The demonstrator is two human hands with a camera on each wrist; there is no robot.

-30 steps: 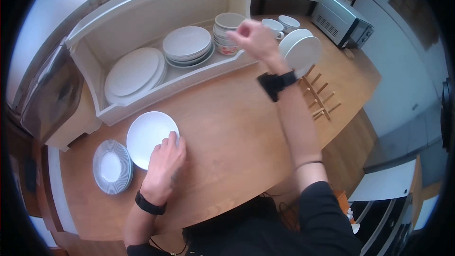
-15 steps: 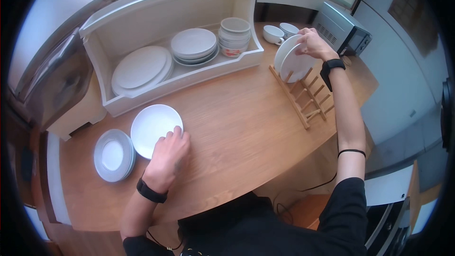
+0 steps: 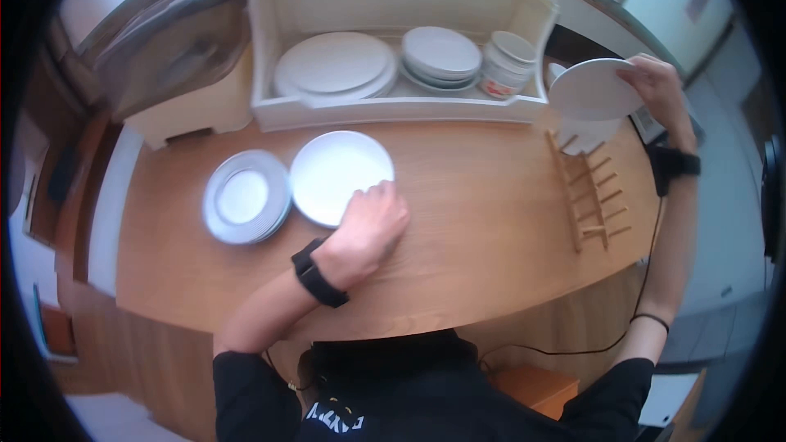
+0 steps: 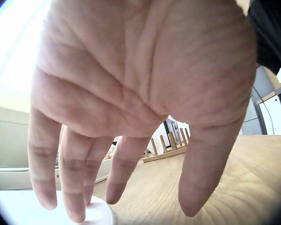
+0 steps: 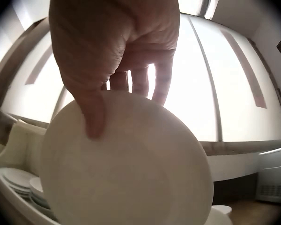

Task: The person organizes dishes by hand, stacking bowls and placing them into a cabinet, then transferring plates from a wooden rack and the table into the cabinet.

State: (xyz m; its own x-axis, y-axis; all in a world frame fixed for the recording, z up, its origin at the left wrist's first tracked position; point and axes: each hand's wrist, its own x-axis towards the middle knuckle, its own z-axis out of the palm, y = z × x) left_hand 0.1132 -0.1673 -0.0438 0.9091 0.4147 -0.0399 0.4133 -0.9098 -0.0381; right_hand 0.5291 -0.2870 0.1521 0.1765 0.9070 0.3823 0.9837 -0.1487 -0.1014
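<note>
My right hand (image 3: 660,96) pinches the edge of a white plate (image 3: 594,88), thumb on one face and fingers behind it, as the right wrist view shows. This plate is tilted above the wooden dish rack (image 3: 564,192). Partly hidden behind it, a second white plate (image 3: 588,136) stands in the rack. At the near right edge of a round white plate (image 3: 337,176) on the table rests my left hand (image 3: 370,223). Its fingers hang loosely over the rim in the left wrist view, the thumb apart from them and nothing gripped between.
Left of the flat plate is a stack of grey-rimmed plates (image 3: 246,195). A cream open cabinet (image 3: 393,115) along the back holds stacked large plates (image 3: 336,61), smaller plates (image 3: 442,51) and bowls (image 3: 509,61). A cup (image 3: 557,72) is partly hidden behind the raised plate.
My right hand has gone from the cup side to the racked plates and lifted one out, tilting it. The left hand stays at the flat plate's edge. The head view has swung left.
</note>
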